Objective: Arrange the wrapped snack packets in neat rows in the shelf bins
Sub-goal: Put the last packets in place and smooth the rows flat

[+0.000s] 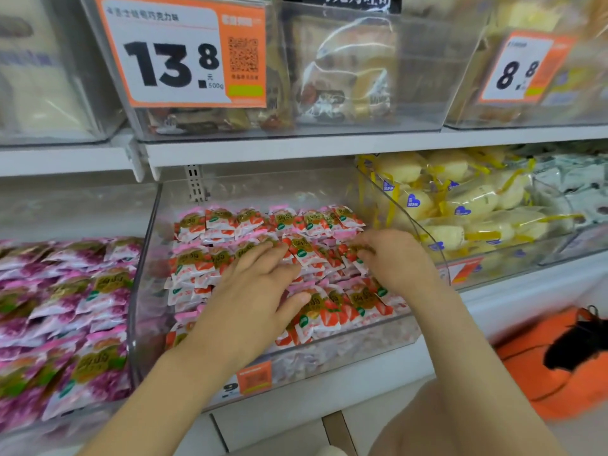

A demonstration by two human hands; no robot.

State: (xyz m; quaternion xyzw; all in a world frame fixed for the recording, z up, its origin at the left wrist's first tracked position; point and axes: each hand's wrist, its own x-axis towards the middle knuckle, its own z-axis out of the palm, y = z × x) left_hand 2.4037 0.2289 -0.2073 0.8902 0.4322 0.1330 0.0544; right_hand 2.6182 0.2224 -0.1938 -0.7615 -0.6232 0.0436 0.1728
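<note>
1. In the middle clear bin [148, 245], the strawberry packets [316, 222] lie in overlapping rows, tidy at the back, looser in front.
2. Left hand [256, 291] lies flat on the pile, fingers straight and spread, pressing down, gripping nothing.
3. Right hand [394, 261] sits at the right end of a middle row, fingertips bent onto the wrappers; whether it pinches one, I cannot tell.
4. My read: row-straightening. Best done with the flat hand as anchor while the other nudges packets one at a time, labels up, edges level with the neighbours.
5. Light pressure, I'd say; these slick wrappers look ready to slide and upset the next row.
</note>
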